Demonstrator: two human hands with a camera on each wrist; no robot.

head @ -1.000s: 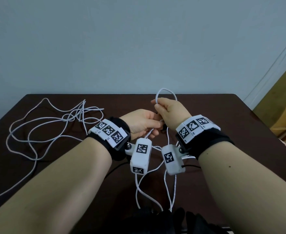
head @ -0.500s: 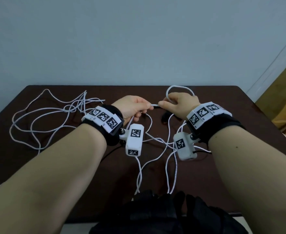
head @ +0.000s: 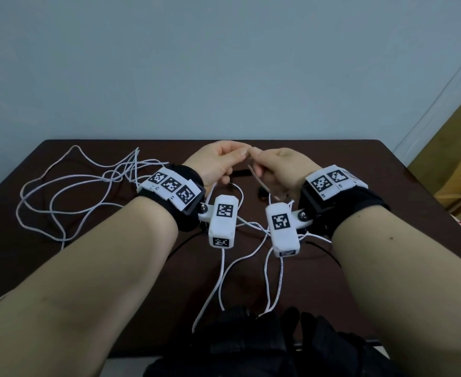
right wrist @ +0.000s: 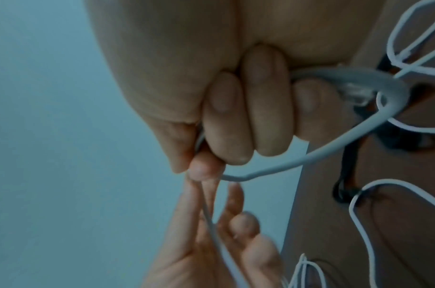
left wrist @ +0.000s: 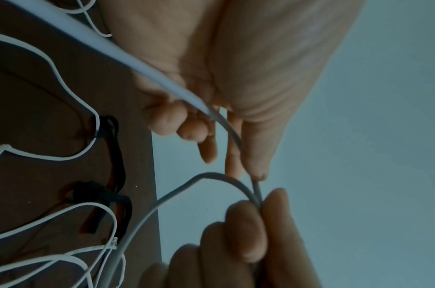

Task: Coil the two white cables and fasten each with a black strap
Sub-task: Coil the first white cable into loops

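Over the dark table (head: 387,202) my two hands meet fingertip to fingertip. My left hand (head: 240,153) pinches one white cable (head: 240,263) between thumb and forefinger (left wrist: 257,171). My right hand (head: 259,159) grips a small loop of the same cable (right wrist: 298,161) in its curled fingers (right wrist: 265,109), with the clear plug (right wrist: 354,93) beside them. The rest of this cable hangs to the table's front edge. A second white cable (head: 109,178) lies tangled on the left. Two black straps (left wrist: 113,134) (left wrist: 95,194) lie on the table beyond the hands.
A plain grey wall stands behind the table's far edge. A wooden piece of furniture (head: 457,164) stands to the right. Dark clothing (head: 251,349) fills the near edge below my forearms. Loose cable strands cross the table between my wrists.
Half a second ago my hands were apart with a short length of cable stretched between them. Now they have come together again, adding that length to the loop in my right hand.
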